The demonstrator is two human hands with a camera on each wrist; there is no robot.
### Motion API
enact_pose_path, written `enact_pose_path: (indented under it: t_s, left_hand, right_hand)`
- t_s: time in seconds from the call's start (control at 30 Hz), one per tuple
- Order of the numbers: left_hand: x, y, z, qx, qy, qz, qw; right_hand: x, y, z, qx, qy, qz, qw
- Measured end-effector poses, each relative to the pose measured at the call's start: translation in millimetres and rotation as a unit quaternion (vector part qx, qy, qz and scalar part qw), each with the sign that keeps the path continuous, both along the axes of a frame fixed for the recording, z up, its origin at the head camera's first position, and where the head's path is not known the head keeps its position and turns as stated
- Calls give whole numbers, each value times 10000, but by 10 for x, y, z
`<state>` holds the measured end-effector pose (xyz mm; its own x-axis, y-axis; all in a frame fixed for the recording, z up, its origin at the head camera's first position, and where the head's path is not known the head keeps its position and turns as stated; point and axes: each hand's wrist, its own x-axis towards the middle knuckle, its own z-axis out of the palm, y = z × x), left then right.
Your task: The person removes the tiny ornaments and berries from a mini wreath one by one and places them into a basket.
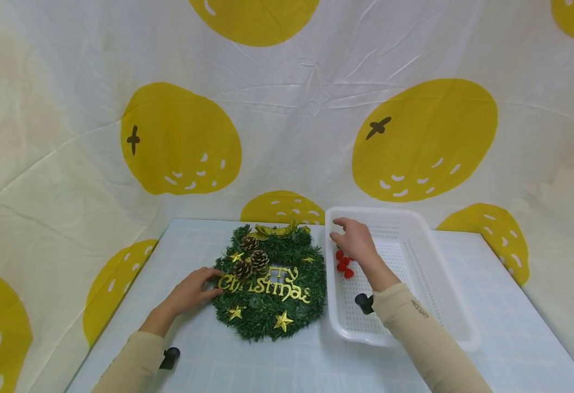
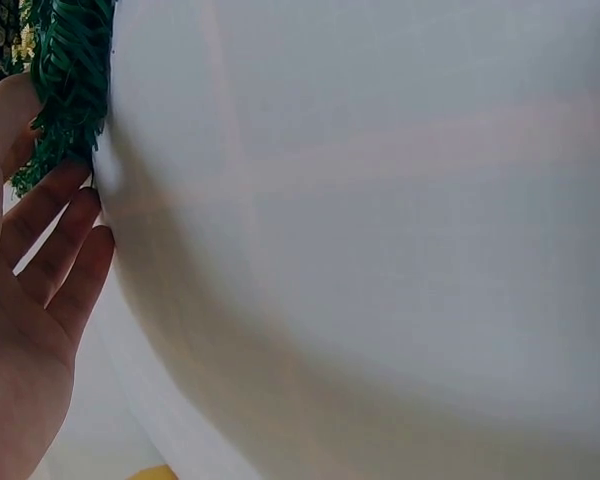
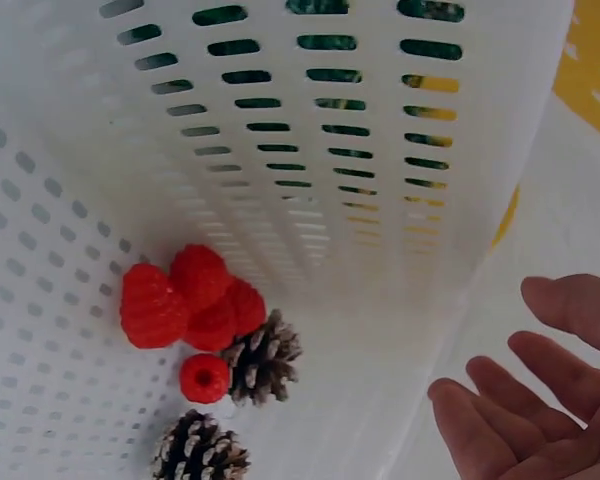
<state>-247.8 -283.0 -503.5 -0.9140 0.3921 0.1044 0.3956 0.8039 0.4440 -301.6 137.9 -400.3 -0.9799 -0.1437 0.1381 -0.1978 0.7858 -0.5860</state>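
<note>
A green Christmas wreath [image 1: 263,303] lies flat, decorated with gold "Merry Christmas" lettering [image 1: 282,289], gold stars [image 1: 283,321], a gold bow [image 1: 279,229] and pine cones [image 1: 259,261]. My left hand [image 1: 191,290] grips its left edge, thumb over the greenery and fingers along the side. The left wrist view shows those fingers [image 2: 55,225] against the green needles [image 2: 72,75]. Over the far left part of a white basket [image 1: 333,305], my right hand [image 1: 358,240] holds nothing, its fingers spread and slightly bent. Red raspberry-like berries [image 3: 205,300] and loose pine cones [image 3: 264,358] lie inside.
The basket with slotted walls stands right beside the wreath on a pale checked tablecloth [image 1: 247,365]. A white curtain printed with yellow fruit [image 1: 181,139] hangs close behind and along both sides of the table.
</note>
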Motion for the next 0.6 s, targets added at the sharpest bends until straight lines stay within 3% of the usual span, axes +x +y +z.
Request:
enact_pose_path:
  t_s: [0.6]
  left_hand:
    - [18,24,35,-6,1,-35,10000]
  right_hand:
    - [351,-520,240,-413,569,462,9965]
